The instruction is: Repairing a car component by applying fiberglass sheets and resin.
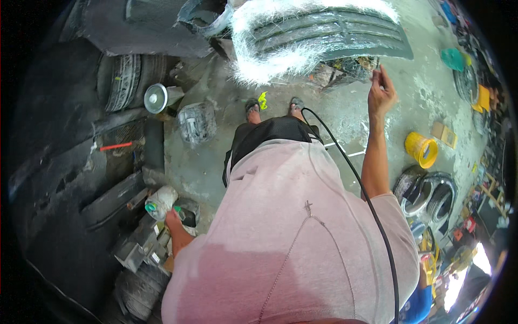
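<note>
Concrete flr (345,119) was grey-green w/ white blotches (431,92); L side was v. dark, wall or panels unclear; tyre (125,81) stood there; yellow bucket (415,148) sat R, nr. clutter (488,210); bright white light (456,289) showed lower R.

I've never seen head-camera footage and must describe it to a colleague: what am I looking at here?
There is no machine: one person works bare-handed, and this single picture comes from a wide fisheye camera on their head, looking down, so straight edges bend. Their right hand is raised near a dark slatted panel edged with shaggy white fibres; whether its fingertips hold something is unclear. Their left hand is by a pale rounded container with a green end; its grip is unclear. On the grey floor is a yellow plastic bucket.
</note>
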Demonstrator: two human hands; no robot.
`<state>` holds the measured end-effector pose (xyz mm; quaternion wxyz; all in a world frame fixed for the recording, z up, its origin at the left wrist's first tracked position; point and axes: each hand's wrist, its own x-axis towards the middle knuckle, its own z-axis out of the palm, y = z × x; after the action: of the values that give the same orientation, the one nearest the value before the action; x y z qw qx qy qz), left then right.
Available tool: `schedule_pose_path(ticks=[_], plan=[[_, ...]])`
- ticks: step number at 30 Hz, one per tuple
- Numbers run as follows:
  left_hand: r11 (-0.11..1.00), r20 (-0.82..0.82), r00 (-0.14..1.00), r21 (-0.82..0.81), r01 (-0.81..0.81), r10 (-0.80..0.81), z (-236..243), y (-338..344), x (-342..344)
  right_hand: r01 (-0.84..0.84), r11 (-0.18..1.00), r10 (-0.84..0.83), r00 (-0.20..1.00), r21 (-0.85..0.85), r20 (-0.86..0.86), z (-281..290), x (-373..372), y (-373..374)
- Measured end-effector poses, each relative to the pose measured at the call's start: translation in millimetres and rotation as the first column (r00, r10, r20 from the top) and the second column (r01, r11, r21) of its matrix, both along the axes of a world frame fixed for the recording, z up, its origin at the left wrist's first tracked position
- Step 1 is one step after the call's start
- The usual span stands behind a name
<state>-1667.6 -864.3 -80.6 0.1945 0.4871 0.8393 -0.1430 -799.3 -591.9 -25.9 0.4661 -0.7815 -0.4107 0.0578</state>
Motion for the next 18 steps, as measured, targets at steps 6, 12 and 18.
schedule_pose_path(ticks=[6,12,18], plan=[[0.258,0.602,0.171,-0.061,-0.964,0.78,-58.0,46.2,47.2,-0.486,0.857,0.514,0.775,-0.172,0.368,2.4,-78.1,7.0],[0.78,0.912,0.271,-0.078,-0.621,0.307,-74.4,267.8,176.8,-0.456,0.66,0.727,0.588,-0.596,0.355,-11.1,-174.1,27.9],[0.953,0.987,0.109,-0.083,-0.291,0.119,6.8,379.7,270.8,-0.363,0.893,0.449,0.729,-0.264,0.516,34.5,-159.1,25.3]])
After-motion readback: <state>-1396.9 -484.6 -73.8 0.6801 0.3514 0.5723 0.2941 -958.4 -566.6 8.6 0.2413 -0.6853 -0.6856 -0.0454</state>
